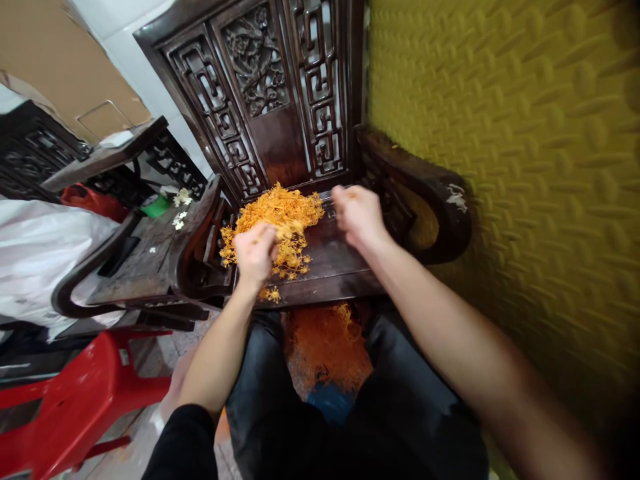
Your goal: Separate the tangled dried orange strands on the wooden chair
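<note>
The pile of orange strands [280,220] lies on the dark wooden chair seat [340,257], just beyond and under the left hand [256,252] and to the left of the right hand [357,215]. The left hand is curled almost closed, knuckles up, pinching a small tuft at the near edge of the pile. The right hand is loosely fisted over the bare seat beside the pile; motion blur hides whether anything sits between its fingers, so I cannot tell what it holds, if anything.

The material looks like thin, dry, tangled fungus strands: very light, soft yet probably brittle, prone to snapping if squeezed and to clinging together in clumps. Judging by that, the best hold is a gentle pinch of a few strands near their base or at the loose rim of the heap, where tufts separate easily, rather than a grab into the dense middle.

The heap has no single direction; strands point every way. As a mass its long axis runs from near the left hand away toward the carved chair back [265,87], slightly rightward. A second orange heap [327,343] sits lower down, between the person's knees [260,373], nearer than both hands, above something blue [329,403]
</note>
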Motion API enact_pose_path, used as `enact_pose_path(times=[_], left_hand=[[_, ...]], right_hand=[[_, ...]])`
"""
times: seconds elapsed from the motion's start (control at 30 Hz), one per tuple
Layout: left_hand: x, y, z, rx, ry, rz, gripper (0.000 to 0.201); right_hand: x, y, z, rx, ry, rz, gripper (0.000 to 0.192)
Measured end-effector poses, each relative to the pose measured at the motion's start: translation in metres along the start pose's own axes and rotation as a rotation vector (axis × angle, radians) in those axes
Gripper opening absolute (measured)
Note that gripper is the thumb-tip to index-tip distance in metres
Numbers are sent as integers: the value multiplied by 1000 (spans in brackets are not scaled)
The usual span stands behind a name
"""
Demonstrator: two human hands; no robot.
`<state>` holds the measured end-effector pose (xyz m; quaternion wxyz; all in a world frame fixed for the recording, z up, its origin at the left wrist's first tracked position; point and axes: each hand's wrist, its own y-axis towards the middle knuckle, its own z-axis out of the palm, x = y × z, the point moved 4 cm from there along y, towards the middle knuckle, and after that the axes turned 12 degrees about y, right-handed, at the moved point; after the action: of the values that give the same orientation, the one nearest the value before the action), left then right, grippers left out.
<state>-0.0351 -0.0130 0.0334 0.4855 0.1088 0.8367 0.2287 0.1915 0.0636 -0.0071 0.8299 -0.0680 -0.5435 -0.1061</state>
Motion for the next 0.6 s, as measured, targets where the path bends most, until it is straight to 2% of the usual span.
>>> enact_pose_path(times=[0.03, 0.07, 0.1, 0.17, 0.27, 0.4, 0.5, 0.57, 0.6], left_hand=[[2, 0, -6, -93, -25, -20, 33], [4, 1, -11, -154, -27, -44, 33], [7, 2, -13, -167, -3, -63, 33], [13, 4, -12, -97, 85, -73, 34], [20, 5, -6, -13, 222, -11, 33], [20, 4, 1, 7, 373, 104, 32], [14, 3, 6, 39, 427, 181, 29], [11, 3, 4, 19, 416, 176, 27], [11, 3, 0, -32, 377, 147, 27]], right_hand=[[1, 7, -11, -119, 44, 8, 32], [2, 12, -18, -168, 65, 26, 27], [3, 15, -21, -136, 57, 51, 23], [3, 9, -16, 69, 7, 91, 15], [0, -16, 5, 368, -47, 103, 21], [-9, -47, 29, 514, -122, 196, 39], [-15, -51, 39, 529, -185, 178, 50], [-15, -41, 36, 472, -245, 37, 48], [-12, -32, 31, 402, -272, -46, 45]])
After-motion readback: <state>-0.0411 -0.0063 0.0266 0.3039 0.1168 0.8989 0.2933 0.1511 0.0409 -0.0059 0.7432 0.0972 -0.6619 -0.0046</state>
